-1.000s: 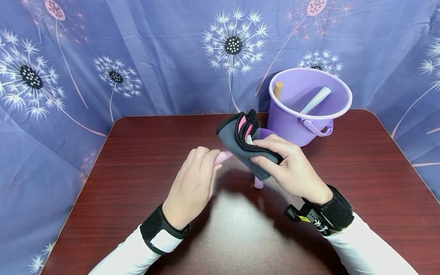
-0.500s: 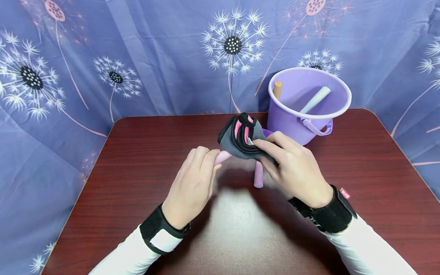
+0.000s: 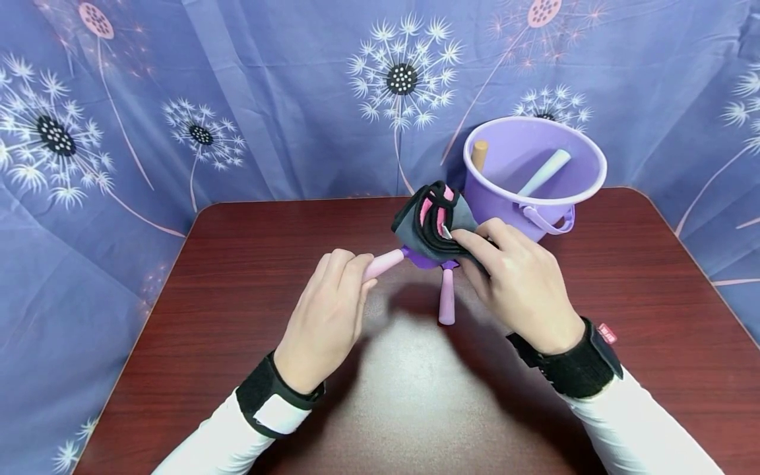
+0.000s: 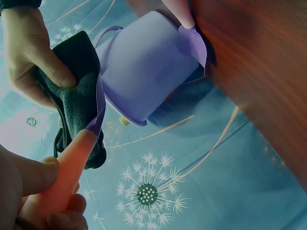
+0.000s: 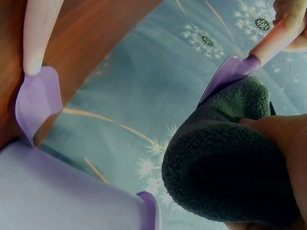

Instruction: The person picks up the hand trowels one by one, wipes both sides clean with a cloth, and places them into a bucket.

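My left hand (image 3: pixel 325 313) grips the pink handle of a small garden trowel (image 3: pixel 382 262) with a purple blade. The handle looks orange in the left wrist view. My right hand (image 3: pixel 519 284) pinches a folded grey cloth (image 3: pixel 410 231) with black edging and pink stripes. In the right wrist view the cloth (image 5: pixel 225 158) lies against the purple blade (image 5: pixel 230 76) and hides part of it. A second purple tool, its pale pink handle (image 3: pixel 446 297) pointing toward me, lies on the table below the cloth. Its rounded blade (image 4: pixel 193 45) shows in the left wrist view.
At the back right of the dark red wooden table (image 3: pixel 267 231) stands a purple bucket (image 3: pixel 505 211). A tan handle (image 3: pixel 479 155) and a pale blue handle (image 3: pixel 546 173) stick up inside it. Behind the table hangs a blue dandelion-print curtain (image 3: pixel 285 99).
Over the last second the cloth bunched up and moved slightly right and away. The right wrist has turned. The left hand drew back a little, so more of the trowel handle shows.
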`<state>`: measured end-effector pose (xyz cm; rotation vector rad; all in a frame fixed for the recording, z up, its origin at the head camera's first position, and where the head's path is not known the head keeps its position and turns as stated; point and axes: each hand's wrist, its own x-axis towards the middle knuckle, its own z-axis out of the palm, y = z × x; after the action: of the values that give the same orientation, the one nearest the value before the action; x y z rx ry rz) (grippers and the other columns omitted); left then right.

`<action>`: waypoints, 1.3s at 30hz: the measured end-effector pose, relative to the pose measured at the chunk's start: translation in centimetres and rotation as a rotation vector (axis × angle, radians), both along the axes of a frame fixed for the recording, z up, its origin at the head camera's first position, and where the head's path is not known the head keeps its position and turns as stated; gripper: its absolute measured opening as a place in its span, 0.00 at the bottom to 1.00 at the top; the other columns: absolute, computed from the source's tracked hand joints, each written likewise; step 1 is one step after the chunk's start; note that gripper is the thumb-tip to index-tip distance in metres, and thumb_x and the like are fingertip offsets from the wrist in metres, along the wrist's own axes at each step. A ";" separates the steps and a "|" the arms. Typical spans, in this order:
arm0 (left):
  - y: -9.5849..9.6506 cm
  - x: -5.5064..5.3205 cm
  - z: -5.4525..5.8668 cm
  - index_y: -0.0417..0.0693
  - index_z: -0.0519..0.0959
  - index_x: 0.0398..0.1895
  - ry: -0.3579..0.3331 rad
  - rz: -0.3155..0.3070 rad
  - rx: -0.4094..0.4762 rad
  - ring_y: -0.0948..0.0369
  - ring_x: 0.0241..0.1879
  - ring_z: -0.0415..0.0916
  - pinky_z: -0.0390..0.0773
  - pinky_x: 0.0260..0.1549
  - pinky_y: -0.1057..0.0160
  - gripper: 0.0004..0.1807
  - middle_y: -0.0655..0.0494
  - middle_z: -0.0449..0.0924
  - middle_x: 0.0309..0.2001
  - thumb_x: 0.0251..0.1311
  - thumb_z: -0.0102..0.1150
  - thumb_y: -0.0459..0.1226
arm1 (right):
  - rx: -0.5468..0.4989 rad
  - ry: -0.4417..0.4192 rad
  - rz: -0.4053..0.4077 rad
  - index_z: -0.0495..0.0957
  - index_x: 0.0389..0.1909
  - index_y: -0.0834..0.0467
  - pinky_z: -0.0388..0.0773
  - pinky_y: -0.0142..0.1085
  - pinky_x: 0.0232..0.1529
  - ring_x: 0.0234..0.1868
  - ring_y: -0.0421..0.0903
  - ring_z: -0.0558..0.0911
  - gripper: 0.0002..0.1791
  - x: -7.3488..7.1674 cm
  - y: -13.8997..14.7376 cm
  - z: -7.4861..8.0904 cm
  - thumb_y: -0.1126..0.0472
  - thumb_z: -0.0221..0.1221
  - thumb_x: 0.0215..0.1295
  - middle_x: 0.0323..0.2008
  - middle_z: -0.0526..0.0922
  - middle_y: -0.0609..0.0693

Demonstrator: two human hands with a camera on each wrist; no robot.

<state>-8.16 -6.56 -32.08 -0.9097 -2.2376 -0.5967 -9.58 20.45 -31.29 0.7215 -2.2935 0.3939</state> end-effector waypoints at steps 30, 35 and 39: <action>-0.9 -0.3 1.1 0.29 0.75 0.50 0.053 0.020 0.106 0.51 0.33 0.65 0.68 0.34 0.57 0.19 0.44 0.69 0.36 0.78 0.43 0.40 | 0.059 0.139 -0.136 0.82 0.52 0.59 0.66 0.46 0.21 0.27 0.56 0.72 0.18 0.3 0.6 1.8 0.71 0.57 0.62 0.31 0.75 0.55; -0.8 -0.3 0.9 0.29 0.75 0.50 0.051 0.024 0.116 0.51 0.33 0.66 0.68 0.34 0.57 0.19 0.44 0.69 0.36 0.78 0.43 0.40 | 0.100 0.168 -0.136 0.81 0.51 0.62 0.65 0.45 0.20 0.25 0.57 0.70 0.17 0.9 0.0 2.3 0.72 0.54 0.62 0.30 0.73 0.57; -0.6 -0.2 0.7 0.29 0.74 0.50 0.044 0.033 0.106 0.51 0.33 0.66 0.69 0.34 0.57 0.19 0.43 0.69 0.37 0.78 0.42 0.40 | 0.127 0.166 -0.122 0.81 0.49 0.64 0.64 0.45 0.18 0.23 0.57 0.69 0.16 1.1 -0.6 2.3 0.73 0.55 0.62 0.29 0.70 0.57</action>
<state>-8.39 -7.13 -31.36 -0.8234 -2.1559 -0.6675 -8.44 19.84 -29.03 0.6472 -2.2055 0.1279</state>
